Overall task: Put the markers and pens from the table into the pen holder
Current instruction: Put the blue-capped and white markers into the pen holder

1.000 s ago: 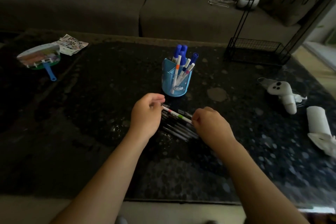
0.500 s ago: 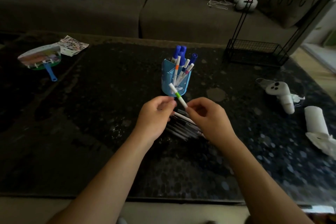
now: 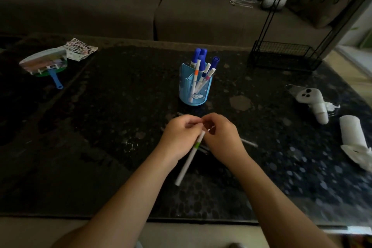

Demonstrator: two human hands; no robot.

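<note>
Slim white marker (image 3: 190, 157) with a green band, gripped by left hand (image 3: 181, 139); right hand (image 3: 221, 137) curled closed, its grasp unclear. Translucent blue pen holder (image 3: 194, 90) at twelve o'clock.

A dark speckled table (image 3: 104, 147) fills most of the frame, with a blue pen holder (image 3: 194, 91) of markers standing at upper centre. At upper left lie a hand fan with a blue handle (image 3: 46, 62) and a printed paper sheet (image 3: 81, 48); at upper right stands a black wire rack (image 3: 283, 56). At the right edge lie a white controller (image 3: 313, 102) and a white roll (image 3: 353, 137), and loose pens (image 3: 248, 143) lie at centre.
</note>
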